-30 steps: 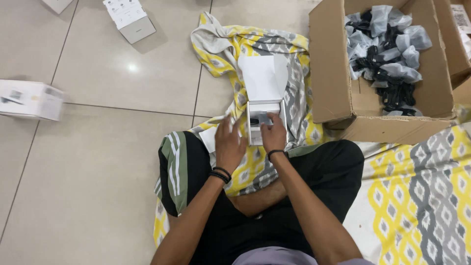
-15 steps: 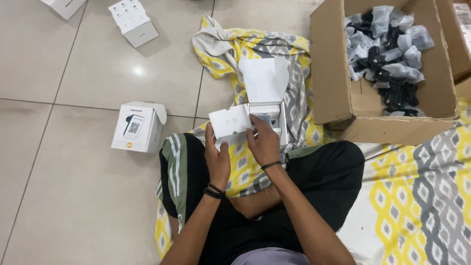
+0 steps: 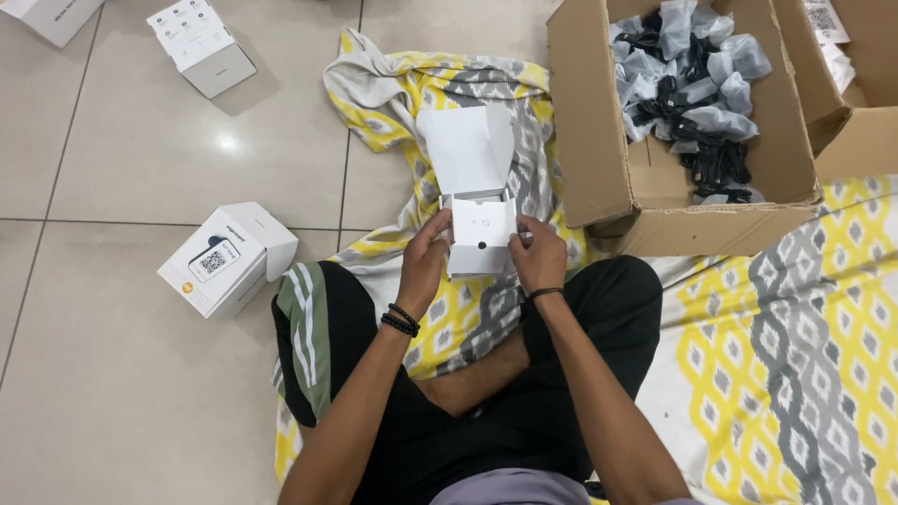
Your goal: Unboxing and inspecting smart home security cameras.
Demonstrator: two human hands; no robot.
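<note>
Fig.: view down onto my lap, seated cross-legged on a tiled floor (image 3: 122, 393). Largest item: yellow, grey & white patterned blanket (image 3: 795, 355), spread under me and running off to the right; a bunched part lies ahead of my knees. On it, upper right: big open cardboard carton (image 3: 585, 122) filled w/ black cables in clear plastic bags (image 3: 687, 84); a second carton (image 3: 856, 103) stands just beside it at the frame edge. Left of my left knee, on bare tile: closed white product box (image 3: 227, 259) w/ a printed square code on its face. Top left, well apart: another white box (image 3: 201, 45), label side up, and the corner of a third (image 3: 51, 14). Centre, above my lap: small white box (image 3: 475, 192), lid flap standing open and tilted away from me. A white insert panel w/ one small dark hole covers its mouth. My left hand (image 3: 423, 264) grips the box's left side, fingers curled round it; bead bracelets on that wrist. My right hand (image 3: 538, 257) pinches the right edge of the insert, thumb on front; thin dark band on that wrist.
</note>
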